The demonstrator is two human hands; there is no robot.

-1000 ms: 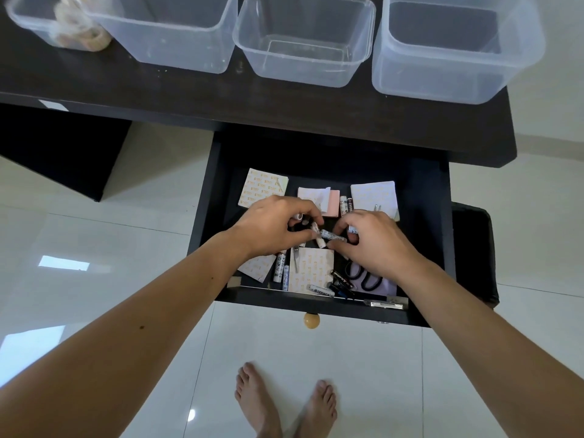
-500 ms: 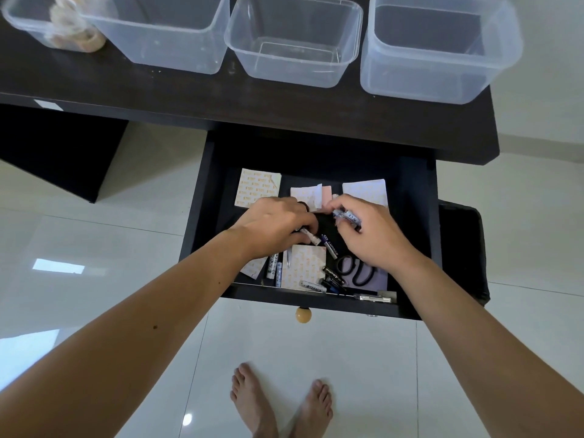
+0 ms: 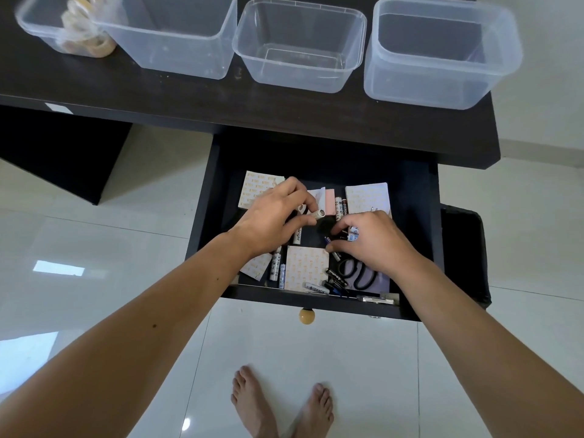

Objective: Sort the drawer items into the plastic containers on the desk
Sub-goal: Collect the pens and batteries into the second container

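We gather batteries in drawer: left hand fingers pinching battery, right hand fingers curled round batteries. Tape rolls binned; three containers on table empty; most items left.

Two bare feet are seen on the glossy white floor tiles; a dark bin is seen beside the drawer.

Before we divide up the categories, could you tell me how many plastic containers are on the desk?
4, in a row along the desk: far-left container holding tape rolls, second container, third container, and far-right container. Others may sit beyond the frame.
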